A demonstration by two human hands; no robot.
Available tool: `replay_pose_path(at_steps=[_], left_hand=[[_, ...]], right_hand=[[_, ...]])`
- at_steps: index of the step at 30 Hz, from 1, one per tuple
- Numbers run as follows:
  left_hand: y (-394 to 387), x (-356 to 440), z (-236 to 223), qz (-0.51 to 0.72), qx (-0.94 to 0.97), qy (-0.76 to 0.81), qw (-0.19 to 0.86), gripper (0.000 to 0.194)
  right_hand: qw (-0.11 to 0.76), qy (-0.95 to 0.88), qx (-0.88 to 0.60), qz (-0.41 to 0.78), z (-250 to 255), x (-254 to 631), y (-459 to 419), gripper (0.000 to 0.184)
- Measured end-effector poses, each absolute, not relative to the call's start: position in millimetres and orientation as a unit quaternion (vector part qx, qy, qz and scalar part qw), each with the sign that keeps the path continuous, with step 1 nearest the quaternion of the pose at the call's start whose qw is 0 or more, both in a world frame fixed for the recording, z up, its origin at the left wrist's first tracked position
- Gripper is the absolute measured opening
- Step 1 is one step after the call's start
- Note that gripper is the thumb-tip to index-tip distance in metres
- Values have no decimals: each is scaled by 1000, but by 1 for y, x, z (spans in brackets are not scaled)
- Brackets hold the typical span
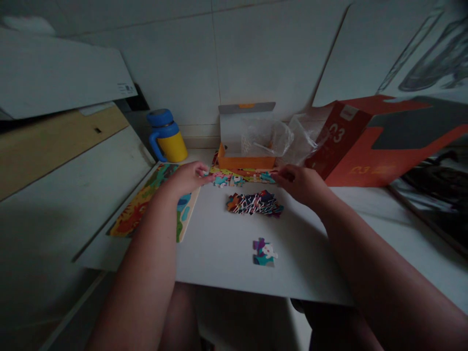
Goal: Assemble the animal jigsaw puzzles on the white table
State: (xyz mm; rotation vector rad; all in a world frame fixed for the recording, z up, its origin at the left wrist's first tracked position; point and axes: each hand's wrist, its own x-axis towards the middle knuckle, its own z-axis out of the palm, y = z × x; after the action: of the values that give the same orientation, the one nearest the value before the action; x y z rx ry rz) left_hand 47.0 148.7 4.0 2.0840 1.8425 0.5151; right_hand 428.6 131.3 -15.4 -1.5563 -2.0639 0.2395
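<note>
A: Left hand?
B: Left hand (pixel 205 176) is at the left end of the puzzle row (pixel 237 180), thumb and fingers curled toward each other. Can't tell if they pinch a piece.

A: Right?
B: Right hand (pixel 278 177) is at the row's right end, fingers bent, palm down. Pinch or light touch, can't tell.

A: Where's the row?
B: Far part of the white table (pixel 219 258), in front of the open orange box (pixel 246 162). Teal and white bits show on its pieces.

A: Other pieces?
B: Piece stack (pixel 254 204), nearer the person than the row, many edges showing. One loose piece (pixel 265 252), purple and teal with a white figure, flat near the front edge.

A: Left side?
B: Picture board (pixel 186 214), flat, partly under the left forearm. Blue-and-yellow mug (pixel 172 146) upright behind it.

A: Right side?
B: Clear plastic bags (pixel 302 139), bunched at and beside the orange box. Red box (pixel 351 141) marked "03" right of those, tilted in view.
</note>
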Motion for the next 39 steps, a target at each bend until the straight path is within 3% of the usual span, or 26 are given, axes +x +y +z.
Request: replay_pose_path(at_steps=[2, 5, 8, 10, 19, 25, 33, 39], left_hand=[[138, 66, 6, 133, 796, 529, 262, 65], [125, 92, 5, 67, 839, 454, 294, 93], [120, 106, 1, 36, 851, 451, 267, 88], [121, 110, -1, 35, 848, 458, 266, 76], [121, 107, -3, 74, 823, 468, 313, 70], [125, 103, -6, 58, 832, 457, 311, 72], [123, 114, -5, 62, 830, 443, 333, 63], [118, 126, -5, 114, 844, 421, 312, 64]], right_hand=[[270, -817, -493, 128, -13, 422, 125, 39], [240, -873, -389, 168, -14, 411, 117, 65], [204, -890, -363, 187, -18, 400, 111, 92], [184, -897, -357, 187, -22, 394, 109, 100], [141, -907, -339, 207, -14, 392, 106, 72], [129, -906, -345, 208, -12, 393, 105, 69], [159, -892, -353, 234, -11, 391, 101, 71], [206, -879, -353, 245, -12, 391, 101, 49]])
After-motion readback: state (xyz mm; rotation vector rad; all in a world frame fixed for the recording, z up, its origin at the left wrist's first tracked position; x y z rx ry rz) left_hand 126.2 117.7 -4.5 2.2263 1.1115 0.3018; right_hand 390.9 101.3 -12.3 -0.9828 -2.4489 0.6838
